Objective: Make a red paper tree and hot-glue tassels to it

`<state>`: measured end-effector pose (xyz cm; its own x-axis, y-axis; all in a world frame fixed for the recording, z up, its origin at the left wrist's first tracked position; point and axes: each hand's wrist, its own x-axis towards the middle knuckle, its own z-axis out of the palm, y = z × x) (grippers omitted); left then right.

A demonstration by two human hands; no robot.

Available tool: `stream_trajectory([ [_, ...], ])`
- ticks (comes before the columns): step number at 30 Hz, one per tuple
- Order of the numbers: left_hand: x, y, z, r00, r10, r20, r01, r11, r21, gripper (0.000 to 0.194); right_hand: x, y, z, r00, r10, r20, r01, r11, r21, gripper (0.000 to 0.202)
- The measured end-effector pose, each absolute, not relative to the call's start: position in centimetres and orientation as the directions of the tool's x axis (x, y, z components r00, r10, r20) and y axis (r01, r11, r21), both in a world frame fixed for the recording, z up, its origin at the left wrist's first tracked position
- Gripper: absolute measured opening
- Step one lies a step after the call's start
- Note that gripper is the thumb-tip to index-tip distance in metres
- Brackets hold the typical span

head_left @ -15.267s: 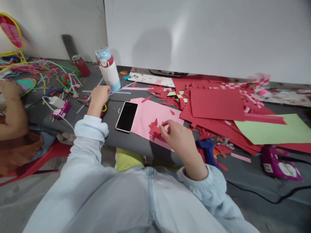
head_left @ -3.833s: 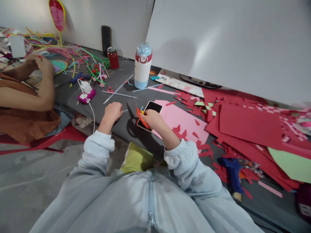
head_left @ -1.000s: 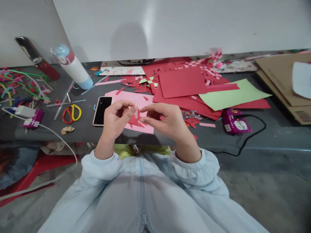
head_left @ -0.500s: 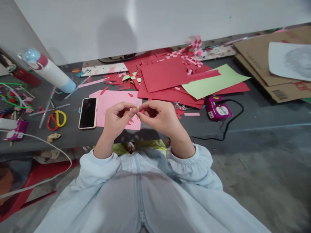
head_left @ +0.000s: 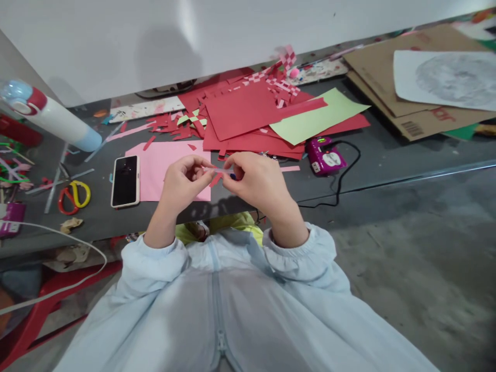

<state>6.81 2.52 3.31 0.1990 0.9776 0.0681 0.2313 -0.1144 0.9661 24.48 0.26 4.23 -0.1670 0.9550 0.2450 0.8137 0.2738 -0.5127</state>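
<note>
A thin pale strip stretches across the small gap between my two hands; its material is hard to make out. My left hand pinches one end between thumb and fingertips. At the other end, my right hand has its thumb and fingers closed on the strip. Both hands are above a pink paper sheet and its right edge, where small red paper scraps lie. To the left of the pink sheet rests a phone with a dark screen.
Scissors with red and yellow handles lie left of the phone, near a white bottle. Red sheets, a light green sheet and a purple device with a black cable are beyond and right. Cardboard is far right.
My hands have moved slightly apart, and more of the strip shows, now lying sideways between them. The view has turned right, so the table's things appear further left.
</note>
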Motion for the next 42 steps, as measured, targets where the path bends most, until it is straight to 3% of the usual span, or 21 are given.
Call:
stream_trajectory([
  [3,7.0,2.6,3.1,0.228,0.973,0.04,0.376,-0.126,0.918,0.016,25.1,0.4,3.9,-0.165,0.949,0.268,0.829,0.281,-0.484,0.016],
  [8,7.6,3.1,2.5,0.295,0.942,0.157,0.604,-0.312,0.733,0.012,26.3,0.9,3.5,-0.228,0.944,0.237,0.844,0.313,-0.435,0.02],
  [15,9.6,3.9,2.6,0.339,0.93,0.14,0.664,-0.342,0.665,0.012,27.9,1.5,3.9,-0.263,0.953,0.15,0.887,0.3,-0.352,0.021],
  [20,9.9,4.3,2.3,0.288,0.947,0.144,0.735,-0.315,0.601,0.007,30.6,1.2,3.7,-0.165,0.971,0.172,0.868,0.226,-0.442,0.029],
  [23,9.0,4.7,1.8,0.197,0.974,0.115,0.76,-0.226,0.61,0.009,32.2,0.3,2.1,0.026,0.991,0.133,0.893,0.037,-0.448,0.026],
  [26,7.8,5.0,1.1,0.147,0.986,0.085,0.741,-0.167,0.651,0.012,32.0,-0.6,-0.1,0.095,0.995,-0.002,0.908,-0.088,-0.41,0.025],
  [29,7.0,5.1,0.5,0.148,0.981,0.125,0.703,-0.193,0.685,0.014,30.3,-1.0,-1.5,0.121,0.99,-0.08,0.916,-0.142,-0.374,0.029],
  [34,6.0,5.0,0.2,0.143,0.971,0.19,0.694,-0.236,0.68,0.009,27.6,-0.3,-1.9,0.219,0.973,-0.068,0.941,-0.229,-0.251,0.042],
  [42,5.0,4.2,0.5,0.145,0.983,0.112,0.667,-0.181,0.722,0.01,26.2,0.4,-1.6,0.203,0.962,-0.184,0.959,-0.233,-0.161,0.035],
])
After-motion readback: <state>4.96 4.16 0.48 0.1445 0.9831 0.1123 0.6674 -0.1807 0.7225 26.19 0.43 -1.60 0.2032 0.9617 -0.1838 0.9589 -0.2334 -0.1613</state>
